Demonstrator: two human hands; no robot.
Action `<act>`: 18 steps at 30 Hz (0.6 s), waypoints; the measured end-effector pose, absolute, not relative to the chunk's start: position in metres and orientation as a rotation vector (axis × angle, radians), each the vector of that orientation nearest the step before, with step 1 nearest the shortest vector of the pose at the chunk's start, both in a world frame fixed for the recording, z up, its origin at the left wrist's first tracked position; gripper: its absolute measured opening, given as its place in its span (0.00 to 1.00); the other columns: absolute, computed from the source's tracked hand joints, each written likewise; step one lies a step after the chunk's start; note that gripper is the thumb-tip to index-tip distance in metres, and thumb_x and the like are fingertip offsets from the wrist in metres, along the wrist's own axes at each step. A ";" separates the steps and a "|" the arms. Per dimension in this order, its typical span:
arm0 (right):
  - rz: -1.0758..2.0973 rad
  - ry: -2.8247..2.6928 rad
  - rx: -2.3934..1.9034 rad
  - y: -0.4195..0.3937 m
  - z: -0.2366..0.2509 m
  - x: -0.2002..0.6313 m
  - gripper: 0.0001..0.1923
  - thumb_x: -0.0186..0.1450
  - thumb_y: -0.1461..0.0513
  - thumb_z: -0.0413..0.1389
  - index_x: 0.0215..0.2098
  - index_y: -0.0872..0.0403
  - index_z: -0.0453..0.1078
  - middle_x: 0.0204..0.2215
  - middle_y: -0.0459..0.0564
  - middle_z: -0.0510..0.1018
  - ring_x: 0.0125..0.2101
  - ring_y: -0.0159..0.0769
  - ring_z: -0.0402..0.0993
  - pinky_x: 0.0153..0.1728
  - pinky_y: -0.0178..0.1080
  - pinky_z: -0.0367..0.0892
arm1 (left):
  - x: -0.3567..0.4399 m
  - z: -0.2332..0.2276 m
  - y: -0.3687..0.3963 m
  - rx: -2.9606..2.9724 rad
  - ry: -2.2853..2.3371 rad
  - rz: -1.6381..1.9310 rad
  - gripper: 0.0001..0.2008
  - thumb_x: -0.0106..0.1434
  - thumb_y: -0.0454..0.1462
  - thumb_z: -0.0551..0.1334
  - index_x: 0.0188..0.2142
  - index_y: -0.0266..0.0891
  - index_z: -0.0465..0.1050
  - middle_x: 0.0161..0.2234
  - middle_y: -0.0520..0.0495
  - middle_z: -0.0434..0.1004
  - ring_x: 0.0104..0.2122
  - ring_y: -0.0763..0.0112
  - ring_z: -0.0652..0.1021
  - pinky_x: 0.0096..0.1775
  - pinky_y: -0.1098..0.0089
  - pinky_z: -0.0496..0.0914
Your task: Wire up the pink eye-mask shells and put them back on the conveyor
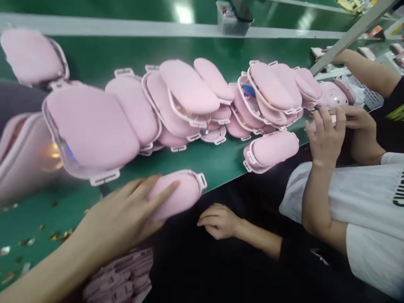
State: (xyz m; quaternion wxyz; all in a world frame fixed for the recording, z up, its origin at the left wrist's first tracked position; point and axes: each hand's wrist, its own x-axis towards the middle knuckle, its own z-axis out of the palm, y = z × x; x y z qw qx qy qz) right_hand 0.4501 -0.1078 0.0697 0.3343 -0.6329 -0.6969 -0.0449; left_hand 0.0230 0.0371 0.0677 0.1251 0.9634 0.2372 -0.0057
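My left hand (126, 210) reaches in from the lower left, its fingers wrapped round a small rounded pink case (179, 191). A pale loop sticks out at the case's right end. My right hand (219, 221) is apart from the cases, over the dark area below the table edge, its fingers curled together with nothing visible in them. Nearest on the table lies a large pink case (94, 126), partly gaping along its rim. Another small pink case (271, 151) rests by the table edge to the right.
Piled pink cases (189, 88) run along the green table (126, 50). Gold scraps (59, 235) lie at lower left. A clear bin (235, 21) stands behind. On the right, a co-worker's hands (328, 130) hold a small piece; another person's arm (369, 69) reaches past a grey post (350, 35).
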 end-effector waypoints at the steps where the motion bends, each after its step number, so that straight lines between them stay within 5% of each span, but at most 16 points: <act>1: -0.061 -1.859 -1.588 -0.109 0.061 0.417 0.15 0.77 0.52 0.61 0.57 0.49 0.76 0.59 0.53 0.80 0.52 0.39 0.81 0.54 0.47 0.81 | 0.024 0.060 0.034 2.812 0.726 -0.027 0.32 0.71 0.48 0.61 0.74 0.54 0.66 0.65 0.37 0.76 0.56 0.38 0.81 0.49 0.45 0.81; 4: 0.091 -1.889 -1.458 -0.102 0.041 0.341 0.08 0.78 0.58 0.57 0.50 0.45 0.78 0.49 0.48 0.85 0.46 0.37 0.84 0.47 0.41 0.83 | 0.028 0.048 0.042 2.729 0.761 -0.034 0.37 0.74 0.60 0.55 0.75 0.48 0.64 0.69 0.33 0.72 0.62 0.37 0.78 0.57 0.42 0.78; 7: 0.339 -1.754 -1.484 -0.075 0.038 0.311 0.14 0.79 0.60 0.53 0.58 0.52 0.76 0.55 0.55 0.84 0.43 0.35 0.83 0.42 0.38 0.81 | 0.028 0.057 0.060 2.531 0.728 -0.020 0.47 0.69 0.71 0.51 0.74 0.47 0.65 0.69 0.38 0.72 0.63 0.43 0.78 0.64 0.46 0.73; 10: 0.573 -1.846 -1.605 -0.045 0.044 0.308 0.17 0.79 0.57 0.55 0.61 0.53 0.76 0.56 0.55 0.84 0.48 0.39 0.82 0.51 0.41 0.78 | 0.032 0.075 0.078 2.314 0.729 -0.104 0.51 0.65 0.74 0.52 0.75 0.46 0.64 0.55 0.46 0.83 0.44 0.59 0.84 0.50 0.62 0.79; 13: 0.643 -1.983 -1.665 -0.032 0.048 0.306 0.16 0.78 0.56 0.57 0.58 0.53 0.77 0.52 0.54 0.85 0.52 0.42 0.81 0.56 0.43 0.75 | 0.036 0.086 0.088 2.236 0.778 -0.159 0.52 0.64 0.73 0.53 0.75 0.45 0.63 0.36 0.54 0.83 0.26 0.73 0.75 0.36 0.72 0.74; 18: 0.530 -2.001 -1.657 -0.036 0.046 0.300 0.12 0.76 0.57 0.60 0.53 0.53 0.80 0.51 0.53 0.82 0.50 0.41 0.79 0.54 0.42 0.74 | 0.029 0.075 0.076 2.266 1.018 0.093 0.50 0.54 0.76 0.59 0.64 0.49 0.79 0.30 0.54 0.79 0.27 0.71 0.75 0.41 0.64 0.76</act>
